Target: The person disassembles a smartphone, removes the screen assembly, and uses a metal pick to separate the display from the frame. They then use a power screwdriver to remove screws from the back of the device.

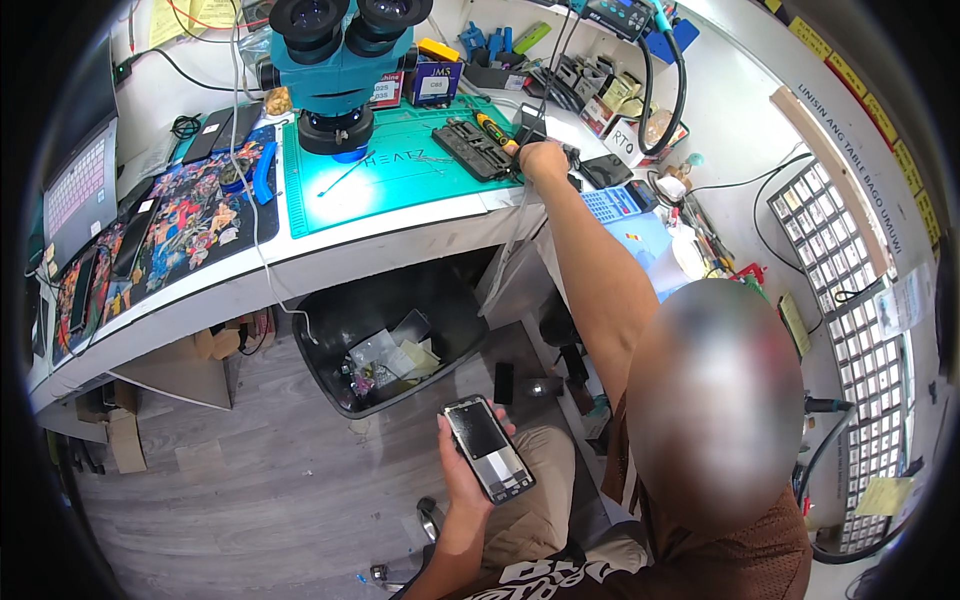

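My left hand (466, 470) holds an opened smartphone (489, 450) above my lap, thumb along one long edge and fingertips round the other. Its inside faces up: a black panel at the far part, a silvery area nearer me, a dark rim around. My right arm stretches out to the workbench. There my right hand (543, 162) is curled at the end of a yellow-and-black screwdriver (494, 131), beside a black tool tray (468, 150) on the green work mat (330, 195). Its fingertips are hidden, so whatever they grip cannot be made out.
A teal microscope (335, 75) overhangs the mat. The laptop (80, 185) stands left, with a patterned mat (205, 215) beside it. Below the bench edge, a black bin (330, 350) holds scraps. A blue calculator (612, 205) lies right of the arm. A blurred patch covers the lower right.
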Demonstrator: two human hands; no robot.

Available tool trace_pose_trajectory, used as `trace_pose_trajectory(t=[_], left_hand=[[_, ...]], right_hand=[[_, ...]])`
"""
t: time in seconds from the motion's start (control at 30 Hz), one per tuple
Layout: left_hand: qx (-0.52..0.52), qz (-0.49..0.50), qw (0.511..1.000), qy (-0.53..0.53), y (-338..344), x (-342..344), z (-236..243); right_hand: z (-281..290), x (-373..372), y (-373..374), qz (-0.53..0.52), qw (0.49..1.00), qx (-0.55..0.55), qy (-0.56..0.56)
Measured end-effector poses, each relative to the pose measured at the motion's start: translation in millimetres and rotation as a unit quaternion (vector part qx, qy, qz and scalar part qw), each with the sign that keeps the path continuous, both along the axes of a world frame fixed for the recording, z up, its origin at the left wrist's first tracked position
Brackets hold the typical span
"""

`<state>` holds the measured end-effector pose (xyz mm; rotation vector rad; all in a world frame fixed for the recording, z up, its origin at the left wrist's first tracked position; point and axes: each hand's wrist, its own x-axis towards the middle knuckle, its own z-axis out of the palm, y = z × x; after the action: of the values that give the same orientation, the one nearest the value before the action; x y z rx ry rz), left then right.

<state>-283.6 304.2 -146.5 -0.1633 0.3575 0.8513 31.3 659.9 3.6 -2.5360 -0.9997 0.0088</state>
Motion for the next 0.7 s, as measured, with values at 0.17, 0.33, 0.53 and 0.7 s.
trace_pose_trajectory(t=[0.17, 0.33, 0.53, 0.7], left_hand=[[0.010, 0.001, 1.000, 0.019, 2.7, 0.2, -0.1], [0.003, 0.001, 1.000, 0.024, 2.0, 0.9, 0.4], [-0.007, 0.009, 1.000, 0.009, 3.6, 1.0, -0.2], [-0.004, 0.002, 1.000, 0.024, 2.7, 1.9, 1.5]], right_hand=[[-10.8, 8.6, 3.9, 0.028, 0.993, 0.077, 0.080], [-27.0, 30.6, -2.5, 0.106, 0.977, 0.170, 0.067], [-16.5, 29.8, 2.4, 0.166, 0.966, 0.155, 0.126], [-30.8, 27.3, 0.5, 0.154, 0.972, 0.175, -0.022]])
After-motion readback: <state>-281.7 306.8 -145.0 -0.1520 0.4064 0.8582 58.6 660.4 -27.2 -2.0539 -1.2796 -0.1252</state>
